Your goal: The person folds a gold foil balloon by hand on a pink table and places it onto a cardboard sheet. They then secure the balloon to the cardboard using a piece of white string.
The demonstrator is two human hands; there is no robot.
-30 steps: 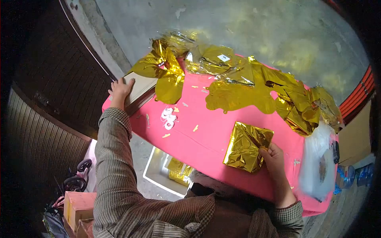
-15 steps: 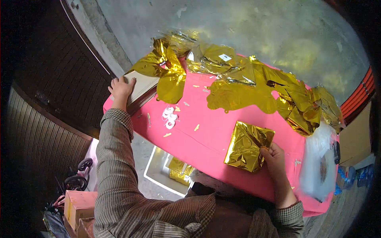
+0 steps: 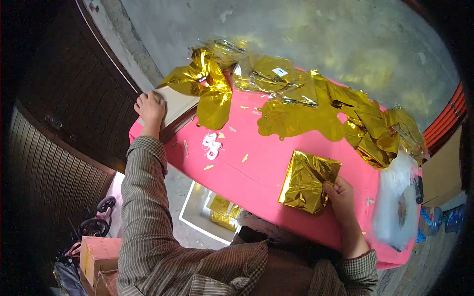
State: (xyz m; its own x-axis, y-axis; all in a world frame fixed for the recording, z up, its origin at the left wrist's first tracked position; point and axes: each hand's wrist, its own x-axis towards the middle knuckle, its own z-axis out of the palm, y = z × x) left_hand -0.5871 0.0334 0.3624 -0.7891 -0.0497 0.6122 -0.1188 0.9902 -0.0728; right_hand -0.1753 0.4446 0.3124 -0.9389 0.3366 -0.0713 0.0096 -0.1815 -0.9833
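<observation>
My right hand (image 3: pixel 340 196) pinches the lower right edge of a folded square of shiny gold foil (image 3: pixel 308 182), which is over the near right part of the pink-covered table (image 3: pixel 237 167). At the table's left end, my left hand (image 3: pixel 150 109) rests on the corner of a flat off-white box (image 3: pixel 177 104). Its fingers are curled in with the thumb close to them, and whatever may lie under the fingertips is hidden. Beside that box lies a sheet of gold foil (image 3: pixel 215 111). A small tangle of white ribbon (image 3: pixel 212 146) sits nearer the middle.
Flat gold foil balloons (image 3: pixel 296 121) and clear plastic packets (image 3: pixel 276 74) line the far edge. A stack of clear plastic bags (image 3: pixel 397 207) lies at the right end. Below the near edge stands a white bin (image 3: pixel 195 217) with gold packets inside. Cardboard boxes (image 3: pixel 98 259) stand lower left.
My left hand has shifted slightly left on the off-white box, and its thumb and fingers have drawn together. My right hand and the folded foil are nearly still.
</observation>
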